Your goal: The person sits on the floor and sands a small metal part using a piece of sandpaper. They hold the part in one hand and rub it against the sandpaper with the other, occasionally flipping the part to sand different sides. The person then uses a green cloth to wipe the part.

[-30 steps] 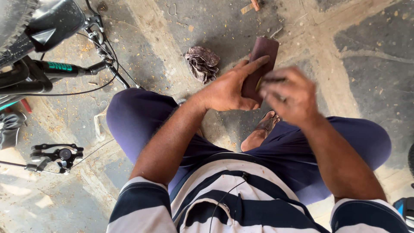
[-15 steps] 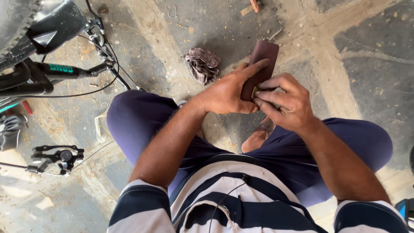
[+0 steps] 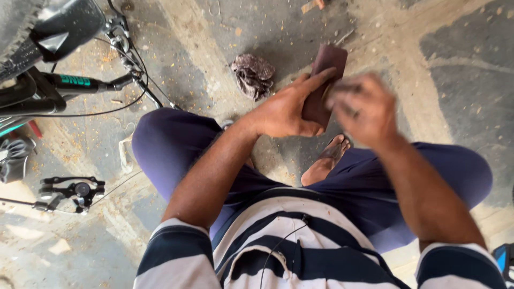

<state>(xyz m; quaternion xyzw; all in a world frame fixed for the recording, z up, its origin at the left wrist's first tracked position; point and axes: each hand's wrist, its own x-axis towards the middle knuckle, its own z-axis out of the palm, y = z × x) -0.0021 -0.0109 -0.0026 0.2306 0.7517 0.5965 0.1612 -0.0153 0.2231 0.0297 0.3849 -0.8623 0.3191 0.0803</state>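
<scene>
My left hand (image 3: 284, 109) holds a folded dark brown sheet (image 3: 324, 80), like sandpaper, upright above my knees. Its fingers lie along the sheet's left side and the thumb grips from below. My right hand (image 3: 364, 109) is blurred with motion just right of the sheet, fingers bunched and pressed against the sheet's right edge. Whether a small piece sits between those fingers cannot be made out. I sit with legs folded on a concrete floor (image 3: 455, 64), a bare foot (image 3: 326, 160) showing between my thighs.
A crumpled dark rag (image 3: 251, 75) lies on the floor just left of the sheet. A bicycle frame with a saddle (image 3: 64, 27) and cables stands at the left. A loose black brake caliper (image 3: 72, 190) lies lower left. Sawdust is scattered about.
My right hand has moved from over the sheet's lower part out to its right edge, and is now blurred. The left hand and the sheet have barely shifted.
</scene>
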